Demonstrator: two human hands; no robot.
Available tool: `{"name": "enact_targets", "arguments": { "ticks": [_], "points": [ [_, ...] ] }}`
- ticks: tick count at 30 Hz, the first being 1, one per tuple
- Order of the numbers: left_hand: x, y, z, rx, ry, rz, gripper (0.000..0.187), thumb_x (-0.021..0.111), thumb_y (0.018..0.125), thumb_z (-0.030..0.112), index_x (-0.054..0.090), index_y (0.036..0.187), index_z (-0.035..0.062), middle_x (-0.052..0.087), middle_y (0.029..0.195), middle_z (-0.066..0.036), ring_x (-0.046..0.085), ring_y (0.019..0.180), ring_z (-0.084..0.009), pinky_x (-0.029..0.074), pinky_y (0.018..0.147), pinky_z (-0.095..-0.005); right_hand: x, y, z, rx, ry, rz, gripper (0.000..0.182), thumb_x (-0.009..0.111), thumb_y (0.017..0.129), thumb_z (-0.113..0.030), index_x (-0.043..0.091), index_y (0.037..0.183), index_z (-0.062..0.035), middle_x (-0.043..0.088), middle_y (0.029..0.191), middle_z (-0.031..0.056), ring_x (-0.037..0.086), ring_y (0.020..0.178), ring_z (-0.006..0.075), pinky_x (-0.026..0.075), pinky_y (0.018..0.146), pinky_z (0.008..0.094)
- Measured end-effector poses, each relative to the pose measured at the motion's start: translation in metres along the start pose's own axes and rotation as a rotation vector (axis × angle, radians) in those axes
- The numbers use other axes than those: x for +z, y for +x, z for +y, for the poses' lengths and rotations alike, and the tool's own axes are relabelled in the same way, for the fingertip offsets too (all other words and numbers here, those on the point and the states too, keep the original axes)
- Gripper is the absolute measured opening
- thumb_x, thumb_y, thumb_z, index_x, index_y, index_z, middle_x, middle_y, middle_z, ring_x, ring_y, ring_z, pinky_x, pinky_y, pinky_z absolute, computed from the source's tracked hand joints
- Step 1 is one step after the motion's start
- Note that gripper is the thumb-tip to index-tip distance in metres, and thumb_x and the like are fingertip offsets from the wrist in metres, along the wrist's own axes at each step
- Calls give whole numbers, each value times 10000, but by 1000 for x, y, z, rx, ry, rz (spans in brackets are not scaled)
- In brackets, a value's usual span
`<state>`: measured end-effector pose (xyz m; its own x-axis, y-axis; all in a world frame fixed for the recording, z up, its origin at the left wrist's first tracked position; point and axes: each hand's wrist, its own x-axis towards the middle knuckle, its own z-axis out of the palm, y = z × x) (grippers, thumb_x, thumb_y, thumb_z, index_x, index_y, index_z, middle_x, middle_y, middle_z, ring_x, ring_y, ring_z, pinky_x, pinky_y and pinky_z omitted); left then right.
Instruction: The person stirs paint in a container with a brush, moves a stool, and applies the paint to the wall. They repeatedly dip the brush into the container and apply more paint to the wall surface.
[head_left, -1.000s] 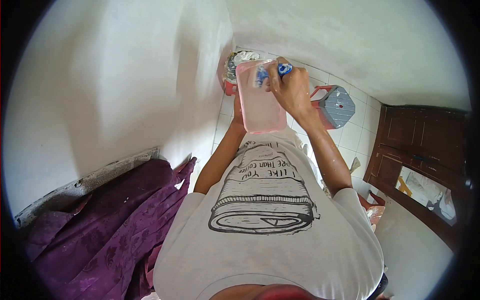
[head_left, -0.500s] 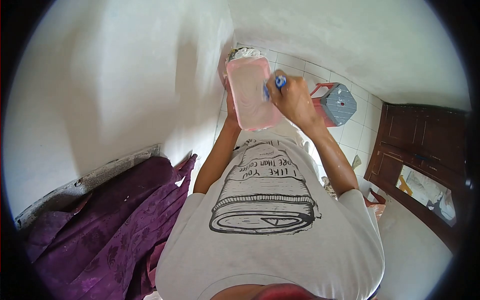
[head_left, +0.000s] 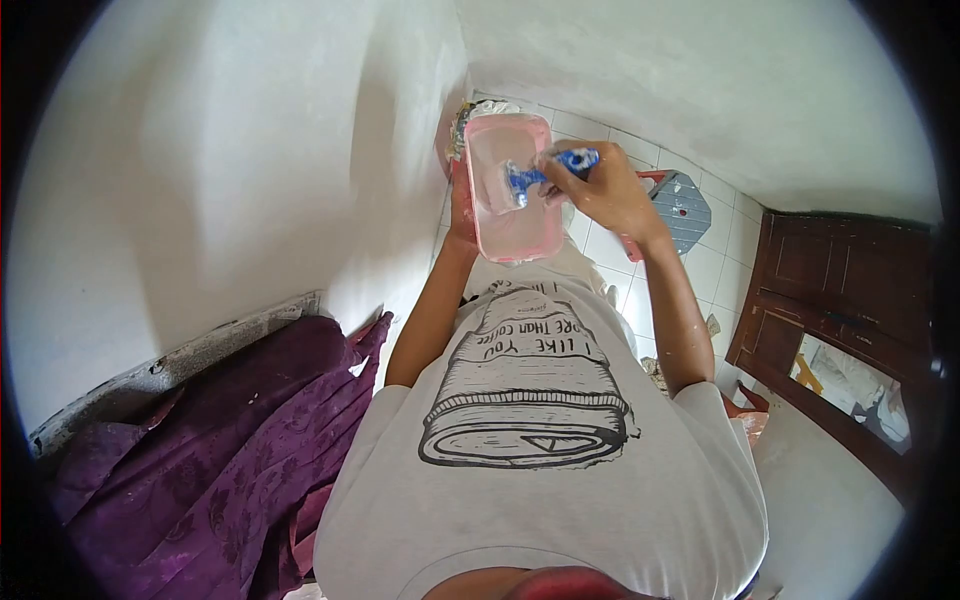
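A pink rectangular tub (head_left: 553,243) holding pale, whitish liquid is up in front of my chest. My left hand (head_left: 462,203) grips its left side, the fingers partly hidden behind and under it. In my right hand (head_left: 602,190) is a blue paintbrush (head_left: 578,160), held by its handle over the tub's right rim. The brush head, coated with whitish paint, points left and is over or in the liquid; whether it touches cannot be told.
Behind my right hand a grey-topped stool with red legs (head_left: 682,213) stands on white floor tiles (head_left: 640,300). A dark wooden cabinet (head_left: 820,270) is at right, purple cloth (head_left: 220,440) lies lower left. Walls (head_left: 230,150) rise at left and ahead.
My right hand has turned and moved slightly right, so the blue handle now lies sideways and the brush head shows further inside the tub. The tub has shifted slightly right.
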<state>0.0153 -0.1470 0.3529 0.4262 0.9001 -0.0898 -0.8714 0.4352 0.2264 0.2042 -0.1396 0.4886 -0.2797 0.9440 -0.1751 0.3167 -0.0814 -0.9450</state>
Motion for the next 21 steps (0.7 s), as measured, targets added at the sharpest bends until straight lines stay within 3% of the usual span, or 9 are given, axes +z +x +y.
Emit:
{"name": "enact_targets", "arguments": {
  "ticks": [1, 4, 5, 8, 11, 13, 14, 16, 21],
  "points": [
    [-3, 3, 2, 9, 50, 12, 604, 365, 1042, 525, 402, 1492, 125, 535, 1403, -124, 577, 1239, -285, 499, 1047, -477, -7, 0, 3, 2, -2, -2, 223, 628, 918, -145, 719, 971, 52, 732, 780, 148, 714, 696, 201, 553, 671, 325],
    [-16, 7, 7, -22, 110, 52, 664, 393, 1010, 595, 407, 1493, 139, 532, 1411, -111, 571, 1247, -282, 499, 1046, -475, -32, -5, 7, -41, -86, -311, 283, 660, 894, -134, 721, 1105, 45, 746, 906, 159, 727, 782, 188, 569, 763, 311],
    [-20, 9, 7, -59, 131, 79, 713, 420, 983, 649, 411, 1493, 152, 531, 1415, -97, 566, 1253, -274, 502, 1043, -464, -39, -6, 9, -39, -91, -311, 283, 660, 894, -134, 721, 1105, 45, 746, 906, 159, 727, 782, 188, 569, 763, 311],
    [-18, 8, 7, -86, 94, 75, 678, 414, 1000, 620, 415, 1491, 152, 533, 1413, -91, 571, 1247, -270, 511, 1030, -468, -44, -7, 7, 135, -39, -393, 258, 671, 913, -95, 702, 1134, 34, 737, 919, 125, 713, 796, 186, 575, 746, 318],
    [-26, 10, 3, -85, 180, 110, 679, 405, 1006, 614, 405, 1497, 145, 530, 1417, -90, 567, 1251, -277, 508, 1034, -471, -33, -6, 3, 236, -314, -343, 272, 661, 888, -59, 696, 1141, 34, 730, 899, 140, 709, 814, 233, 557, 763, 347],
    [-30, 10, 1, -111, 197, 103, 691, 380, 1009, 621, 394, 1501, 135, 520, 1428, -106, 565, 1260, -284, 511, 1033, -475, -25, 1, 25, -95, -674, -342, 255, 659, 871, -39, 696, 1118, 11, 722, 919, 147, 690, 838, 303, 536, 780, 387],
    [-31, 11, 1, -128, 212, 98, 704, 355, 1013, 627, 383, 1505, 125, 509, 1440, -122, 562, 1269, -292, 514, 1032, -480, -28, 1, 27, -91, -671, -336, 255, 659, 871, -39, 696, 1118, 11, 722, 919, 147, 690, 838, 303, 536, 780, 387],
    [-22, 7, 5, -157, 188, 55, 722, 351, 1008, 640, 368, 1512, 123, 506, 1440, -127, 564, 1265, -292, 518, 1027, -483, -32, 2, 17, -305, -835, -285, 206, 661, 864, -48, 699, 1065, -24, 715, 971, 127, 662, 882, 350, 515, 796, 433],
    [-20, 8, 8, -194, 194, 36, 729, 378, 1007, 638, 368, 1512, 114, 514, 1428, -126, 550, 1273, -272, 514, 1031, -469, -26, 7, 5, -364, -852, -354, 207, 679, 812, -31, 695, 1018, -42, 705, 977, 113, 659, 885, 350, 508, 740, 453]
  ]
}}
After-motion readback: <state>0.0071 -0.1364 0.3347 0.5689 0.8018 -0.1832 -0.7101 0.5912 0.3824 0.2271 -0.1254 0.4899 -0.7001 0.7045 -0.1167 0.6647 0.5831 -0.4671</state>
